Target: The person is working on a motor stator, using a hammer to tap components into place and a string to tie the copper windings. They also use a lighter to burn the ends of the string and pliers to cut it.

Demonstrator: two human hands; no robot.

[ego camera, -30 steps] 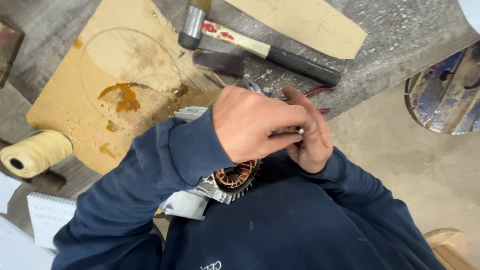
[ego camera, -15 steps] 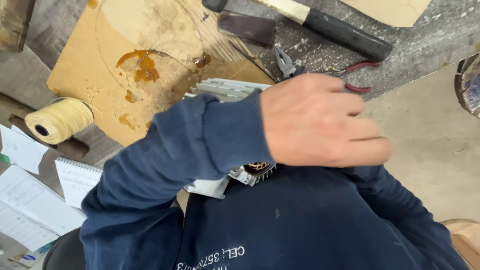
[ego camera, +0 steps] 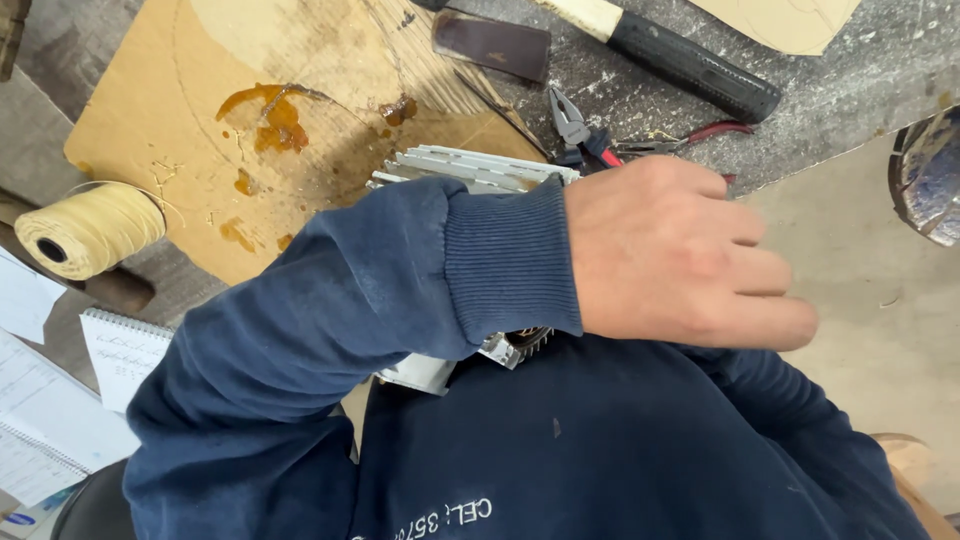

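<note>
Grey finned motor housing lies under the left hand, fingers extended; grip indiscernible. Pliers sit just beyond on worktop.

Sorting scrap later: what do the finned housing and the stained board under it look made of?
Finned housing: seemingly cast aluminium, matte pale grey, with straight parallel ribs. Stained board: corrugated cardboard, tan, fluted lines showing, blotched with amber liquid. The left hand covers the housing's middle.

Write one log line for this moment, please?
left hand: over motor | right hand: hidden | pliers, hammer, twine on bench
</note>
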